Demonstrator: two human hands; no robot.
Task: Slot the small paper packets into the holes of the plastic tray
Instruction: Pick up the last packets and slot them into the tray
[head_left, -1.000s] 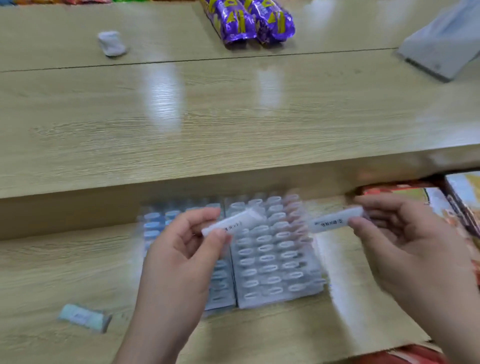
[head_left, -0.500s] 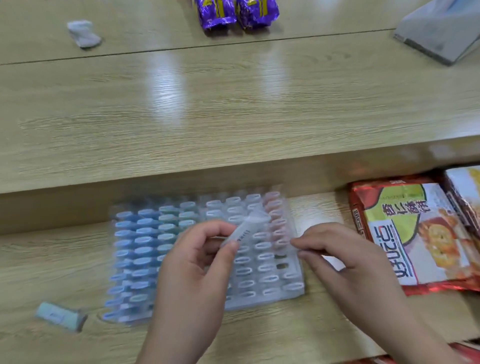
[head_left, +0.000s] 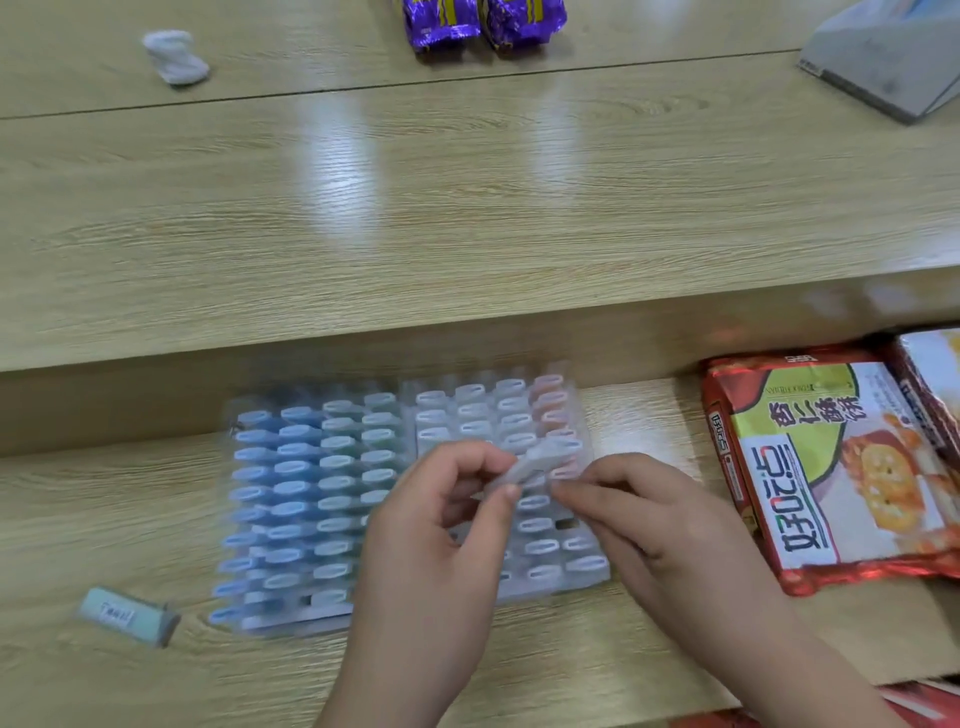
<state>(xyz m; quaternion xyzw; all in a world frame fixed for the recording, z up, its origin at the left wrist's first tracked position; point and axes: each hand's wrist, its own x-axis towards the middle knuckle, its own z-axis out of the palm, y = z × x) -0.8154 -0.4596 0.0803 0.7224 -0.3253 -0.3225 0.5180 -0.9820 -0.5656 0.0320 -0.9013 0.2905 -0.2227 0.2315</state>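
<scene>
The left hand (head_left: 447, 512) pinches a white packet (head_left: 540, 460) over the tray (head_left: 291, 519), long axis slanting up-right toward the right-hand holes; the right hand (head_left: 639, 514), fingers curled, touches it

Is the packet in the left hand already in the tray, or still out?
Out. The left hand pinches the white packet tilted above the tray, its far end raised over the holes, not inside one.

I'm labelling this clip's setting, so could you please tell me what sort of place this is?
Probably an office or workroom desk used for hand assembly: a long light wooden desk with a raised shelf, clear plastic trays full of small packets, and an orange biscuit bag beside them.
</scene>
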